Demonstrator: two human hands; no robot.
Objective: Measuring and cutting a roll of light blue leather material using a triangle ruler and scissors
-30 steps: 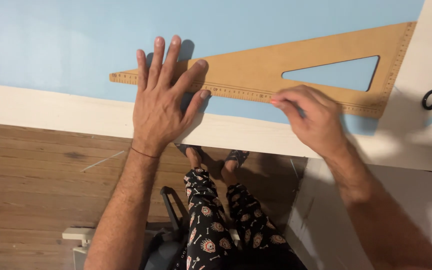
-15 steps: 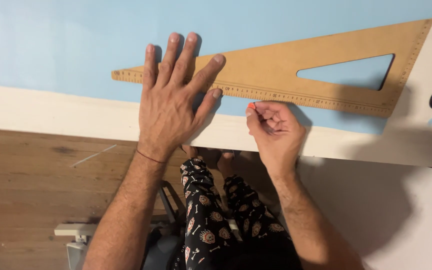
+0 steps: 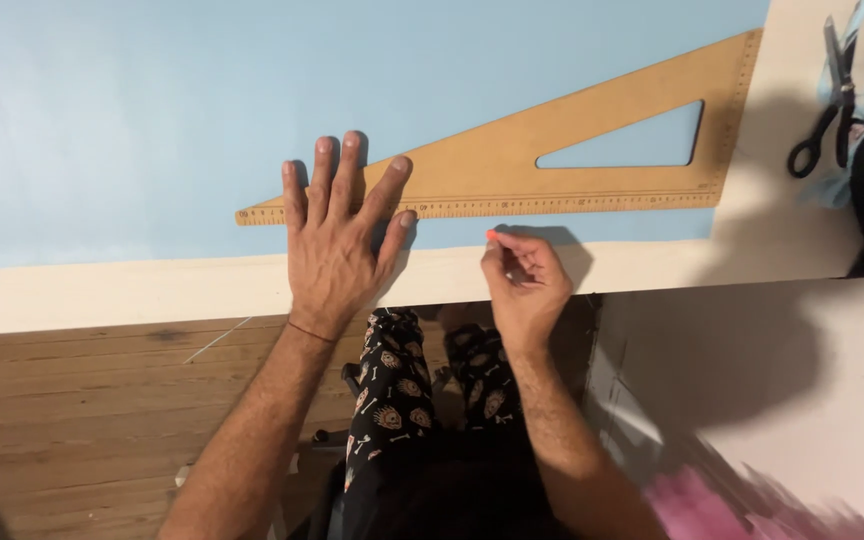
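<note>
Left hand (image 3: 337, 245) flat, fingers spread, pinning stiff, light, slide-prone wooden set square (image 3: 572, 165); right hand (image 3: 522, 280) pinches small orange marker (image 3: 492, 236) by its lower edge.

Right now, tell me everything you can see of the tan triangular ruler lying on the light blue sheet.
The tan triangular ruler looks like wood or board: a long right-angled triangle with a triangular cut-out near its wide right end and fine scale marks along its lower and right edges. It lies flat on the light blue sheet, narrow tip pointing left. The left hand presses its fingers on that narrow end; the right hand, pinching a small orange marker, sits just below its lower edge.
</note>
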